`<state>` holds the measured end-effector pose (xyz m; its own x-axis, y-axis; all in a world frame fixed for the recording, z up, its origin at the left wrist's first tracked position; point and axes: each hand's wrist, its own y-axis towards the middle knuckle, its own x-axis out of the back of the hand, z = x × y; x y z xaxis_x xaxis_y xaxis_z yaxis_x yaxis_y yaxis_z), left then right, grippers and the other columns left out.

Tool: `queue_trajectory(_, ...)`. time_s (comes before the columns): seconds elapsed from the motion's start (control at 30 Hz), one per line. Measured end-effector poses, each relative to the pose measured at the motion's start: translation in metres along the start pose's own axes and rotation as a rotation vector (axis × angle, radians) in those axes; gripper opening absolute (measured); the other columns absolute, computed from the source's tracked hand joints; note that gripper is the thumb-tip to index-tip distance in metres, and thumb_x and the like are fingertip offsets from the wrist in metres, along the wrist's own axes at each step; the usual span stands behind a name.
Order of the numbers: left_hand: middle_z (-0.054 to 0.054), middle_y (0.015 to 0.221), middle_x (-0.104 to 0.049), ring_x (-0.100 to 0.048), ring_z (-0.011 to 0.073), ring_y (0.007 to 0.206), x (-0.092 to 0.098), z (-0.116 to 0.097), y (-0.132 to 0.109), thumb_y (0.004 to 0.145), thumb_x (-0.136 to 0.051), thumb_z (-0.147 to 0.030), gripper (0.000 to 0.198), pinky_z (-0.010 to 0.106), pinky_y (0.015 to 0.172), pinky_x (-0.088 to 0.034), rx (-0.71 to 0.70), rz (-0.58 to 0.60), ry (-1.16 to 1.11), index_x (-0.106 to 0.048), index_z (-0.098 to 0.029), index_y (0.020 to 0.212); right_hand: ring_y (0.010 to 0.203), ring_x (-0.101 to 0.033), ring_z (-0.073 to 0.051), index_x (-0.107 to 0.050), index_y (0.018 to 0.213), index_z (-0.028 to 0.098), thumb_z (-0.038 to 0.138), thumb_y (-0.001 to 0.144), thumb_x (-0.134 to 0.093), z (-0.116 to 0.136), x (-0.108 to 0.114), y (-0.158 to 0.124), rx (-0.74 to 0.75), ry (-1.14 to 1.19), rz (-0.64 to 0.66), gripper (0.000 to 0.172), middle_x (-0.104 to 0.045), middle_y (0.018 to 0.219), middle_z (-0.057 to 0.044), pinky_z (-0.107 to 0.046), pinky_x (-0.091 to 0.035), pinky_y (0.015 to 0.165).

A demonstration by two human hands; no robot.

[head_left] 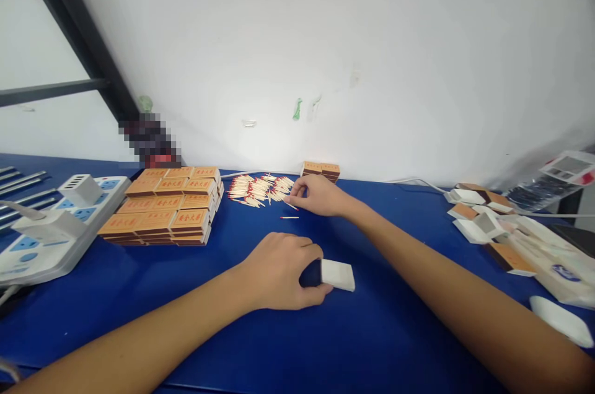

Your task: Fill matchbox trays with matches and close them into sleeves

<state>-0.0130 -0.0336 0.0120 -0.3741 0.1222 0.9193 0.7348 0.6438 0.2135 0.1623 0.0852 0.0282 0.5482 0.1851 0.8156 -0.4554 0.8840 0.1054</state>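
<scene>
My left hand (pixel 286 271) grips a small white matchbox tray (pixel 338 275) at its left end, with thumb and fingers closed around it just above the blue table. Farther back, my right hand (pixel 316 194) is closed in a pinch at the right edge of a heap of red-tipped matches (pixel 253 189). A match seems to stick out from under its fingertips, partly hidden by them. One loose match (pixel 289 217) lies on the table between the heap and my left hand.
Orange matchboxes (pixel 155 203) are stacked left of the heap, beside a white power strip (pixel 69 227). Two more matchboxes (pixel 331 171) stand against the wall. At right lie scattered box parts (pixel 478 227), a tissue pack (pixel 553 258) and a white rounded case (pixel 560 319).
</scene>
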Motion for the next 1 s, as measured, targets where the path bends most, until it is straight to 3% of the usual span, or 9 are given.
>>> queue_trajectory(0.1, 0.003, 0.082, -0.073, -0.071, 0.0239, 0.075, -0.001, -0.001, 0.000, 0.086, -0.072, -0.053, 0.034, 0.035, 0.066, -0.048, -0.019, 0.012, -0.001, -0.074, -0.020, 0.095, 0.069, -0.062, -0.016, -0.067, 0.078, 0.018, 0.030, 0.090, -0.072, 0.002, -0.015, 0.001, 0.009, -0.086, 0.017, 0.018, -0.075, 0.079, -0.005, -0.028, -0.040, 0.061)
queue_trajectory(0.2, 0.003, 0.083, -0.073, -0.070, 0.0240, 0.075, -0.001, 0.001, 0.000, 0.086, -0.073, -0.052, 0.034, 0.035, 0.065, -0.047, -0.025, 0.022, 0.009, -0.074, -0.019, 0.096, 0.069, -0.060, -0.017, -0.064, 0.078, 0.018, 0.029, 0.095, -0.065, 0.007, -0.011, -0.004, 0.057, -0.109, 0.042, 0.021, -0.072, 0.078, -0.005, -0.030, -0.038, 0.062)
queue_trajectory(0.37, 0.003, 0.083, -0.072, -0.070, 0.0226, 0.073, 0.000, 0.003, 0.000, 0.088, -0.072, -0.052, 0.034, 0.034, 0.065, -0.047, -0.042, 0.029, 0.006, -0.074, -0.019, 0.098, 0.070, -0.056, -0.015, -0.068, 0.099, 0.016, 0.027, 0.095, -0.062, 0.010, 0.000, -0.008, 0.085, 0.062, 0.003, 0.014, -0.070, 0.085, -0.004, -0.029, -0.041, 0.064)
queue_trajectory(0.47, 0.003, 0.083, -0.073, -0.069, 0.0220, 0.072, 0.001, 0.002, 0.001, 0.089, -0.072, -0.052, 0.035, 0.034, 0.063, -0.046, -0.043, 0.045, 0.015, -0.074, -0.019, 0.098, 0.068, -0.055, -0.014, -0.071, 0.112, 0.018, 0.023, 0.093, -0.060, 0.013, 0.000, -0.007, 0.118, 0.137, 0.001, 0.023, -0.069, 0.084, -0.002, -0.029, -0.042, 0.065)
queue_trajectory(0.57, 0.002, 0.084, -0.073, -0.070, 0.0224, 0.073, 0.002, 0.003, 0.001, 0.089, -0.072, -0.053, 0.035, 0.034, 0.063, -0.045, -0.025, 0.051, 0.029, -0.074, -0.019, 0.099, 0.069, -0.061, -0.015, -0.074, 0.099, 0.017, 0.028, 0.093, -0.063, 0.016, -0.001, -0.009, 0.061, 0.308, -0.050, 0.016, -0.073, 0.083, -0.005, -0.029, -0.047, 0.063)
queue_trajectory(0.67, 0.002, 0.085, -0.074, -0.070, 0.0233, 0.074, 0.003, 0.005, 0.001, 0.090, -0.070, -0.053, 0.035, 0.035, 0.063, -0.045, 0.002, 0.034, 0.047, -0.074, -0.019, 0.099, 0.063, -0.062, -0.015, -0.072, 0.092, 0.016, 0.037, 0.088, -0.072, 0.014, -0.005, -0.014, -0.069, 0.465, -0.074, 0.021, -0.077, 0.088, -0.008, -0.028, -0.044, 0.053)
queue_trajectory(0.87, 0.003, 0.085, -0.075, -0.070, 0.0240, 0.075, 0.002, 0.006, 0.002, 0.090, -0.069, -0.052, 0.035, 0.035, 0.064, -0.046, 0.017, 0.046, 0.049, -0.074, -0.019, 0.098, 0.064, -0.049, -0.013, -0.080, 0.085, 0.018, 0.030, 0.083, -0.077, -0.003, -0.022, -0.025, -0.041, 0.186, -0.183, 0.013, -0.070, 0.079, -0.003, -0.029, -0.038, 0.061)
queue_trajectory(1.0, 0.003, 0.086, -0.075, -0.070, 0.0244, 0.075, 0.002, 0.009, 0.003, 0.091, -0.068, -0.052, 0.034, 0.037, 0.065, -0.047, 0.015, 0.044, 0.047, -0.074, -0.019, 0.098, 0.065, -0.049, -0.013, -0.080, 0.086, 0.021, 0.031, 0.087, -0.074, -0.007, -0.022, -0.030, 0.002, 0.127, -0.123, 0.012, -0.070, 0.084, -0.002, -0.029, -0.038, 0.063)
